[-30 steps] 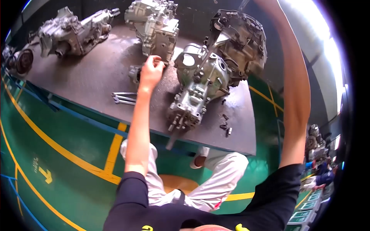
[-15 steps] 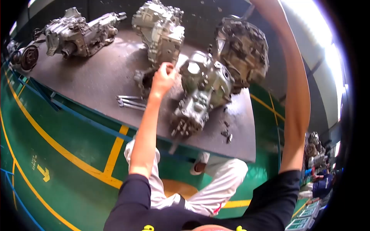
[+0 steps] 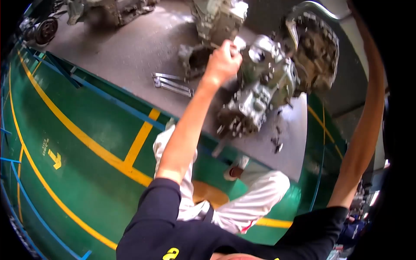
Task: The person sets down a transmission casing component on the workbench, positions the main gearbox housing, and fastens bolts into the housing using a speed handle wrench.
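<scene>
My left hand is closed in a pinch between a light grey gearbox and a metal transmission housing with an open bell end. Whatever its fingers hold is too small or hidden to make out. A small open casting sits just left of the hand. Several wrenches lie below that casting. My right forearm reaches up at the right, and its hand is beyond the top edge. A curved silvery bar runs above the dark, round housing, close to the right arm.
On the grey table, another gearbox and a round pulley-like part stand at the upper left. Small dark bolts lie near the right edge. A blue rail runs along the front.
The view has shifted, so the table and parts appear higher and further right. My left hand remains near the light grey gearbox, now more closed. The right arm has slid towards the right edge.
</scene>
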